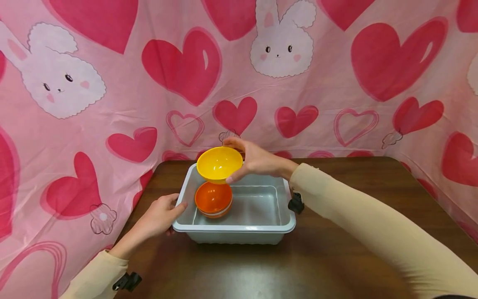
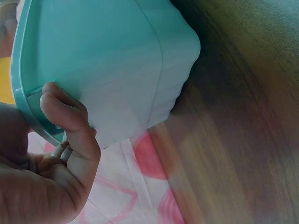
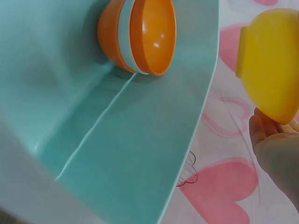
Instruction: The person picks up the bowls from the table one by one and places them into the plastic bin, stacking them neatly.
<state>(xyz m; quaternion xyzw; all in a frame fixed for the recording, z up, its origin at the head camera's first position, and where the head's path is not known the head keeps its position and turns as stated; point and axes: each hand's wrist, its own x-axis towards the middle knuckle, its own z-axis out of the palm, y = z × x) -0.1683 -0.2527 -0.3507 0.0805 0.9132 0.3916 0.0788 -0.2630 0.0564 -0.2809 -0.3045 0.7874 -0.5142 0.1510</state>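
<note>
A yellow bowl is held by my right hand, thumb and fingers gripping its right side, over the back left of a grey plastic basin. Below it inside the basin, a stack of bowls sits at the left, an orange one on top. In the right wrist view the stack shows a white rim between orange bowls. My left hand grips the basin's left rim, thumb over the edge; the left wrist view shows its curled fingers under the rim.
The basin stands on a dark brown wooden table. A pink cloth with hearts and rabbits hangs behind and along the sides. Dark wrist cameras are strapped over both cream sleeves.
</note>
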